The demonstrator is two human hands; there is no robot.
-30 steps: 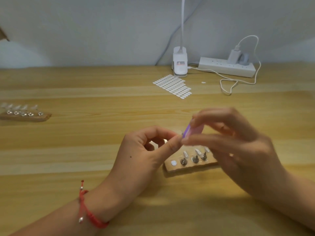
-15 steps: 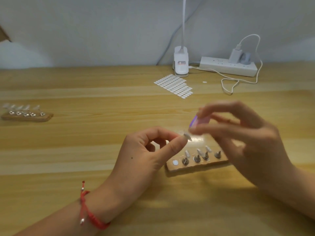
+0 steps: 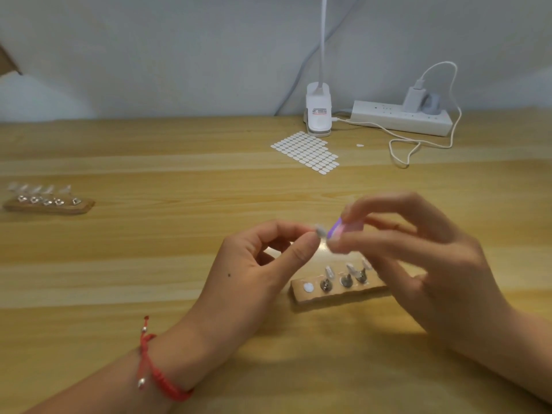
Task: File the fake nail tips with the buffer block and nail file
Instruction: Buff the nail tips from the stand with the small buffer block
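My left hand pinches a small clear fake nail tip between thumb and forefinger, above the wooden table. Just to its right, my right hand holds a small pink and purple buffer block between thumb and fingers, its end almost touching the tip. Below both hands lies a wooden holder strip with metal stands carrying several more clear tips and one bare white pad at its left end. My right hand hides the strip's right end.
A second wooden strip with several tips lies at the far left. A sheet of white adhesive pads sits at the back, near a white lamp clip, a power strip and a looping white cable.
My right hand with the buffer block drew up and away to the right, then came back down against the tip. My left hand kept its pinch and hardly moved.
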